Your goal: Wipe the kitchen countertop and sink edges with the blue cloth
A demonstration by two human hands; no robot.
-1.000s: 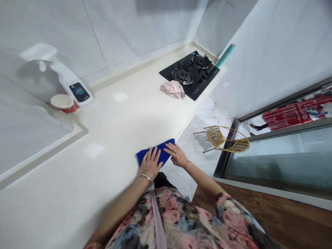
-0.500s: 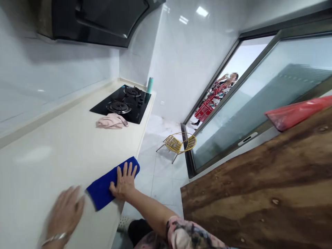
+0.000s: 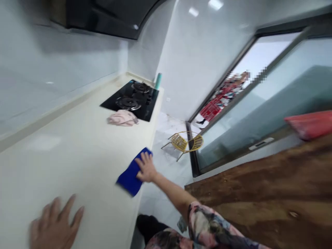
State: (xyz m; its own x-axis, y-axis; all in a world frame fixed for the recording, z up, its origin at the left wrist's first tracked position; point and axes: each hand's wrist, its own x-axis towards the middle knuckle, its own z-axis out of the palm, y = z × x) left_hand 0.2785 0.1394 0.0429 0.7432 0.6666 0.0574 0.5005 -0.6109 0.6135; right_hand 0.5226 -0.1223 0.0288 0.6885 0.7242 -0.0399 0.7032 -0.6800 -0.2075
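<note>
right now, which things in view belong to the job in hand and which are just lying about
Seemingly in the job:
blue cloth, under the right hand
pale countertop

Seemingly just lying about:
pink cloth, beside the hob
green cylinder, near the hob
yellow chair
red item, far right

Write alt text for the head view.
A person's right hand lies on a blue cloth at the edge of a pale counter, the left hand spread over it. Beyond are a pink cloth, a stove and a yellow chair.
</note>
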